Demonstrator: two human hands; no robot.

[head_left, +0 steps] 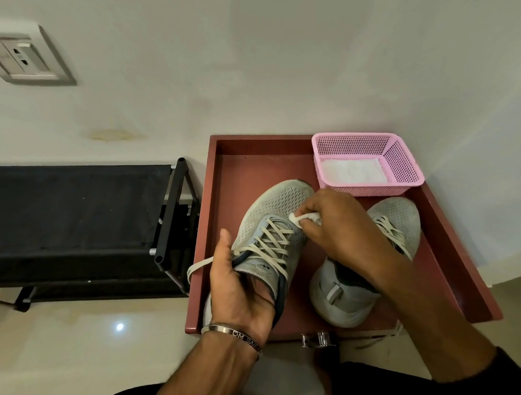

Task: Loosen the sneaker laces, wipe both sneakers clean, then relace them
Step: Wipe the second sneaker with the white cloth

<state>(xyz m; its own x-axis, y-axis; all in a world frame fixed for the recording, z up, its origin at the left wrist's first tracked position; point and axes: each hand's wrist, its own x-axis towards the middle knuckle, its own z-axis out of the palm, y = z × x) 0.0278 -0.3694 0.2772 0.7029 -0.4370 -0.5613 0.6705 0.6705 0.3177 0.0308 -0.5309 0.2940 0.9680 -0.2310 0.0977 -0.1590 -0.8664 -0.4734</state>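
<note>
Two grey mesh sneakers with pale laces stand in a red-brown wooden tray (240, 168). My left hand (242, 287) grips the left sneaker (277, 205) at its collar, fingers inside the opening. Its laces (270, 244) are slack and one end hangs over the tray's left rim. My right hand (338, 226) pinches a small white wipe (306, 216) against the left sneaker's upper beside the top of the lacing. The right sneaker (400, 218) stands to the right, partly hidden by my right forearm.
A pink plastic mesh basket (401, 164) with white wipes in it stands in the tray's far right corner. A black shoe rack (74, 211) stands left of the tray. A white wall rises behind, with a socket plate (23, 57) at the upper left.
</note>
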